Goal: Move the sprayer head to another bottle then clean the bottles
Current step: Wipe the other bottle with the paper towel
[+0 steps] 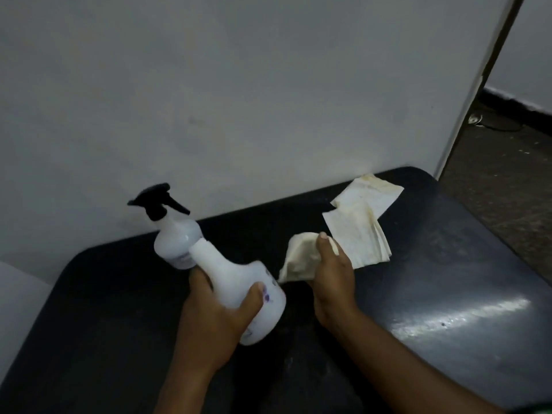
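My left hand [215,312] grips a white bottle [233,276] without a sprayer, tilted with its open neck pointing up and left. Behind it a second white bottle [176,243] stands upright on the table, with the black sprayer head [158,201] on top. My right hand [331,276] pinches a crumpled cream cloth [301,258] just to the right of the held bottle, a small gap between cloth and bottle.
A dark table [433,294] with rounded corners stands against a white wall [239,100]. A stack of stained cream cloths [361,219] lies at the table's back right. Bare floor [507,180] shows beyond the right edge.
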The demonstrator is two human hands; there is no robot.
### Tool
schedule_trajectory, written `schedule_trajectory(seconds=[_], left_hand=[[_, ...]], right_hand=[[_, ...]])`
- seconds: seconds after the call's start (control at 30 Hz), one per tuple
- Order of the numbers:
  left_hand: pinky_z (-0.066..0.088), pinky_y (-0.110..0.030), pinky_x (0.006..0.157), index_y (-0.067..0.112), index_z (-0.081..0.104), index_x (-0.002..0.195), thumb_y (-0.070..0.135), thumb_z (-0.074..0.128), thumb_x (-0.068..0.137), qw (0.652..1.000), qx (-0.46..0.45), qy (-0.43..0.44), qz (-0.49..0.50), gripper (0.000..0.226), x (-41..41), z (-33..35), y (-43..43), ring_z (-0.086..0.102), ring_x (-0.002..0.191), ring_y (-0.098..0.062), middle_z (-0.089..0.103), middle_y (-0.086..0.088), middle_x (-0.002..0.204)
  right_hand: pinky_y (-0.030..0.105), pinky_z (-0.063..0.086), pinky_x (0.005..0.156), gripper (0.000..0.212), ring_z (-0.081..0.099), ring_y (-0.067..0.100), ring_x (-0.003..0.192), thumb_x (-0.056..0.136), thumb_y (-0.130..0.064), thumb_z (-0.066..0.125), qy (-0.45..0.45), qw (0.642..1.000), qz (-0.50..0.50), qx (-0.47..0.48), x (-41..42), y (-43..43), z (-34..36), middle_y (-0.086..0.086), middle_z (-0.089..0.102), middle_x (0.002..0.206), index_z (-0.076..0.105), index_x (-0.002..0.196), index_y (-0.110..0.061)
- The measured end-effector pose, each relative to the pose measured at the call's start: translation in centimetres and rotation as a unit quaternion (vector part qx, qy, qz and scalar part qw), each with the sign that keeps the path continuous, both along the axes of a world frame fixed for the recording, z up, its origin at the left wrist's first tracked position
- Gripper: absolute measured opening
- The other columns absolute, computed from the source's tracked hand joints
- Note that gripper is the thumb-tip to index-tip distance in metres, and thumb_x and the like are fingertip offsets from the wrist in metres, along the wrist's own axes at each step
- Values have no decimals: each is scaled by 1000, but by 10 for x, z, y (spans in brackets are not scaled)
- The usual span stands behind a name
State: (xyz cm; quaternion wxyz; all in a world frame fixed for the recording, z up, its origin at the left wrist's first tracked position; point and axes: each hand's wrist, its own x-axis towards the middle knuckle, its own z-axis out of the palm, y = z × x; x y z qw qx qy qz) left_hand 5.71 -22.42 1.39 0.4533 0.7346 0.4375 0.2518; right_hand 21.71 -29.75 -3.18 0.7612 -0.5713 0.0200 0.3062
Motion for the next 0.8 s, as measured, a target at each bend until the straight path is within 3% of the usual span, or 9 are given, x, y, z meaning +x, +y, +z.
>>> schedule_trajectory(seconds=[0.07, 0.17, 0.23, 0.37, 0.43, 0.5, 0.63, 0.73, 0.8], left_hand=[[51, -24, 62, 30, 52, 104, 68, 75, 38, 999, -44, 6, -13, 80, -27, -3, -22, 68, 78, -6, 67, 7, 92], [52, -23, 67, 32, 59, 106, 64, 81, 30, 994, -79, 30, -74, 86, -42, -13, -42, 69, 80, 0, 72, 7, 91], [53, -25, 73, 35, 59, 109, 65, 84, 33, 988, -68, 41, -129, 86, -34, -19, -41, 68, 89, -1, 71, 13, 99], [48, -11, 79, 43, 57, 109, 65, 83, 46, 981, 30, 8, -192, 72, -6, -21, -35, 60, 99, 3, 62, 18, 108], [44, -6, 80, 47, 54, 108, 62, 82, 51, 979, 68, -7, -195, 66, 4, -24, -33, 57, 102, 4, 59, 18, 111], [45, -11, 89, 41, 54, 120, 60, 83, 55, 977, 106, -14, -186, 74, 7, -31, -31, 56, 109, 2, 58, 17, 118], [40, -18, 99, 38, 48, 134, 66, 79, 53, 979, 138, 10, -152, 91, 2, -38, -22, 50, 120, -4, 54, 12, 131], [40, -14, 91, 38, 48, 131, 68, 76, 53, 976, 169, 22, -133, 89, -2, -39, -18, 50, 112, -7, 53, 11, 123], [37, -9, 83, 40, 45, 127, 72, 72, 52, 972, 194, 34, -124, 87, -4, -37, -16, 47, 107, -5, 50, 14, 116]], right_hand=[[31, 54, 81, 18, 65, 11, 95, 94, -44, 54, -40, 999, 17, -8, -2, -4, 3, -8, 69, 101, 68, 84, -39], [7, 50, 62, 19, 62, -16, 84, 96, -46, 49, -155, 986, 55, -25, -5, -13, 12, -26, 66, 93, 64, 87, -53], [3, 48, 70, 21, 55, -26, 90, 98, -44, 44, -229, 968, 95, -31, -5, -16, 14, -36, 62, 97, 58, 97, -59], [11, 42, 98, 27, 51, -7, 122, 102, -35, 41, -361, 923, 125, 36, -8, -11, 18, -29, 57, 127, 52, 124, -45], [9, 42, 95, 29, 54, -5, 121, 99, -35, 43, -403, 903, 141, 52, -11, -8, 19, -33, 60, 123, 54, 125, -42], [10, 46, 91, 32, 59, -4, 114, 97, -36, 46, -449, 879, 157, 36, -12, -9, 17, -33, 64, 116, 55, 127, -37], [21, 52, 92, 37, 64, 4, 111, 95, -30, 55, -486, 860, 153, 29, -11, -11, 8, -10, 67, 120, 55, 130, -20], [26, 53, 93, 35, 65, 9, 111, 89, -21, 67, -505, 853, 132, 16, -11, -8, 8, 4, 69, 119, 62, 123, -13], [22, 53, 89, 29, 65, 8, 110, 85, -23, 72, -512, 849, 130, 14, -11, -9, 9, 4, 68, 119, 67, 112, -15]])
